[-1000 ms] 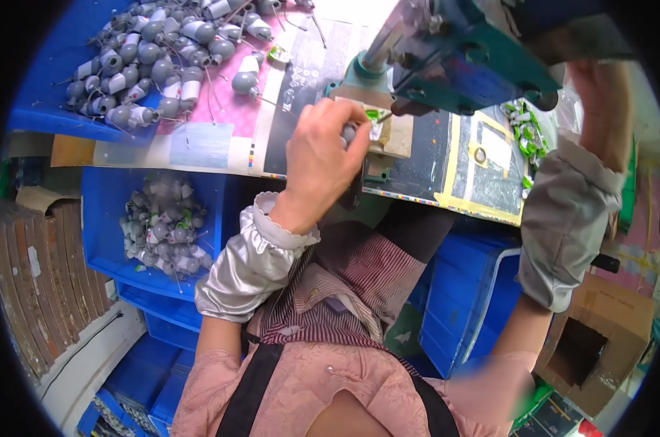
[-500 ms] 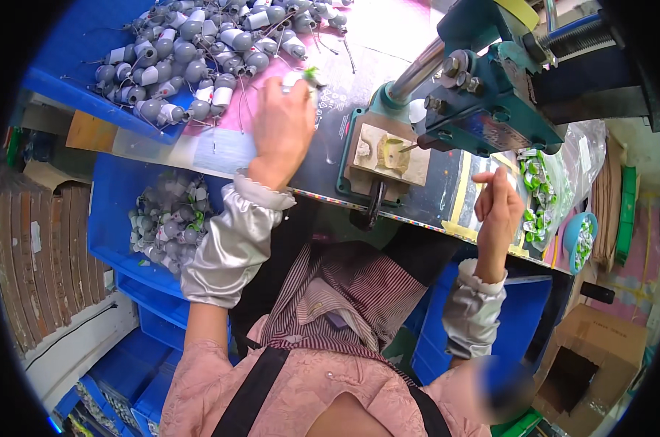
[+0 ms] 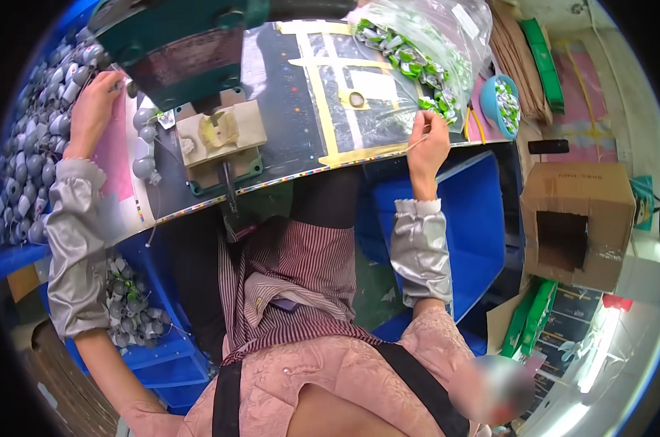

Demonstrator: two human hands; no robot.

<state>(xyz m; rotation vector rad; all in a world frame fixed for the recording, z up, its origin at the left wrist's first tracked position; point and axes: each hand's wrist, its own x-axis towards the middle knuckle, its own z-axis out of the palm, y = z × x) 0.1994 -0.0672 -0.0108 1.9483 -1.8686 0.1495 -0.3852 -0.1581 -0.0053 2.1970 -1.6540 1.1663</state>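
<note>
Worktable point(image 3: 286, 138) carries a green press point(image 3: 173, 58), grey bulb-shaped parts point(image 3: 31, 142) heaped left of it, green-and-white pieces point(image 3: 406, 62) right of it, presumably for two-sided reach; left hand point(image 3: 91, 111) curled by the former, right hand point(image 3: 428, 151) by the latter, cannot tell if either grips.

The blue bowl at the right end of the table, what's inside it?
The blue bowl holds many small green-and-white pieces. They cover its bottom, so I can't see what lies beneath the top ones.
</note>
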